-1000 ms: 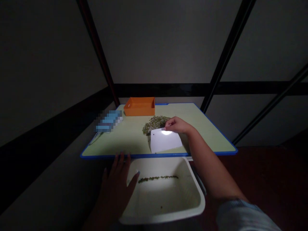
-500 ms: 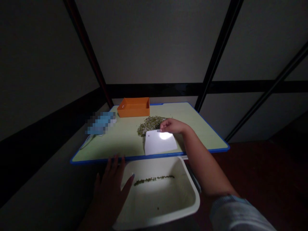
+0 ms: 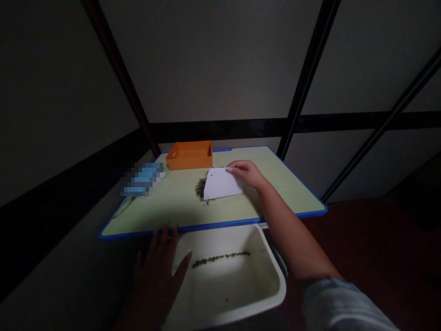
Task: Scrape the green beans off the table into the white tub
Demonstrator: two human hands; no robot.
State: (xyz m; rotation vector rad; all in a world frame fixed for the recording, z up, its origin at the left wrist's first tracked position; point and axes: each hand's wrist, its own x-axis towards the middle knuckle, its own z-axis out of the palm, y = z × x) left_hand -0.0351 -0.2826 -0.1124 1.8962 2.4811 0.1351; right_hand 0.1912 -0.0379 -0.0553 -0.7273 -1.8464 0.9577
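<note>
My right hand (image 3: 246, 173) pinches the top right corner of a white flat scraper (image 3: 223, 185) with a small hole in it. The scraper stands tilted over a heap of small green beans or seeds (image 3: 200, 187) on the table and hides most of it. A few strays lie at its lower left edge. My left hand (image 3: 160, 257), fingers spread, rests at the left rim of a white plastic tub (image 3: 280, 294), its fingertips by the table edge. Inside the tub a thin line of the same green bits (image 3: 220, 259) lies along the far bottom edge.
The pale green table (image 3: 275, 184) has a blue edge. An orange open box (image 3: 189, 158) stands at its back left. A blurred blue object (image 3: 143, 179) with a white cable lies at the left. Dark-striped wall panels close in behind and at left.
My right hand has moved the scraper away from the near table edge, up over the heap, which it now mostly covers. My left hand has stayed in place.
</note>
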